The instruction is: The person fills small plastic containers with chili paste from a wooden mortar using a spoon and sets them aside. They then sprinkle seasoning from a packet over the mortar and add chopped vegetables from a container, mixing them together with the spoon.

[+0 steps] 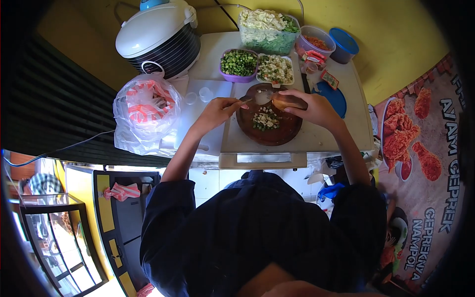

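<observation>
On the round wooden cutting board (277, 132), a knife (261, 97) is gripped by its handle in the closed left hand (217, 110), while a brown, bun-like piece of food (288, 101) is pressed down under the curled fingers of the right hand (312, 108). Near the board's middle, a small heap of chopped pieces (265, 120) is seen. Beyond the board, a purple bowl of chopped greens (238, 64) and a tray of mixed vegetables (275, 69) are set on the worktop (341, 133).

Right hand (311, 108) hides most of brown item (288, 101); knife blade (262, 96) blurred.
</observation>
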{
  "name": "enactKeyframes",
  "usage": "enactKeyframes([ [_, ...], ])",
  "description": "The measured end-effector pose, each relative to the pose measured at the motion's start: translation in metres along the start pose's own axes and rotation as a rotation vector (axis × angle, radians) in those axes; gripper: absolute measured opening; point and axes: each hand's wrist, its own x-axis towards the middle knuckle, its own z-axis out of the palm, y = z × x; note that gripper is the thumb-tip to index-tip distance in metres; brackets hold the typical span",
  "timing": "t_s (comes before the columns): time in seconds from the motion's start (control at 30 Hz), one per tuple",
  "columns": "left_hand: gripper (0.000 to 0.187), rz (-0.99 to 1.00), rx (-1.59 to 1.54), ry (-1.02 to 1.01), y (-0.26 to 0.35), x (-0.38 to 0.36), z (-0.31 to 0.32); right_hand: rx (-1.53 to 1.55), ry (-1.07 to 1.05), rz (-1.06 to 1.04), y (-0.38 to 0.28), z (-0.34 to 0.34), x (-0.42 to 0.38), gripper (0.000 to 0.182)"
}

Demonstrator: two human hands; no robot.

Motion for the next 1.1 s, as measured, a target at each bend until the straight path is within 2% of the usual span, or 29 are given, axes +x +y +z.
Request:
enactKeyframes([
  [0.07,0.024,0.028,0.188,0.083,0.005,-0.012,-0.003,0.08,-0.003,0.021,0.0,-0.001,-0.002,0.045],
  [0.17,0.022,0.11,0.153,0.092,0.012,-0.029,-0.019,0.159,0.02,0.041,0.005,-0.001,-0.007,0.045],
  [0.27,0.02,0.042,0.289,-0.085,0.008,-0.037,-0.045,0.213,0.043,0.058,0.012,-0.003,-0.011,0.045],
  [0.4,0.019,0.121,0.147,-0.155,-0.019,-0.025,-0.032,0.232,0.116,-0.012,0.019,0.003,-0.013,0.046],
  [0.5,0.019,0.163,0.152,-0.141,-0.018,-0.005,-0.01,0.251,0.1,0.016,0.018,0.002,-0.012,0.046],
  [0.6,0.019,0.024,0.278,-0.144,0.007,0.007,0.005,0.302,0.108,0.031,0.024,0.005,-0.01,0.046],
  [0.8,0.02,0.205,0.226,0.01,-0.004,-0.01,-0.007,0.351,0.174,0.037,0.03,0.005,-0.019,0.046],
  [0.9,0.02,0.111,0.136,0.139,-0.019,-0.018,-0.012,0.399,0.132,0.185,0.016,0.0,-0.025,0.047],
  [1.0,0.021,-0.119,0.289,0.173,-0.006,-0.019,-0.001,0.602,0.03,0.407,0.018,0.006,-0.021,0.048],
  [1.1,0.022,0.146,0.179,0.305,-0.032,-0.02,0.028,0.612,0.026,0.492,0.023,0.014,-0.016,0.048],
])
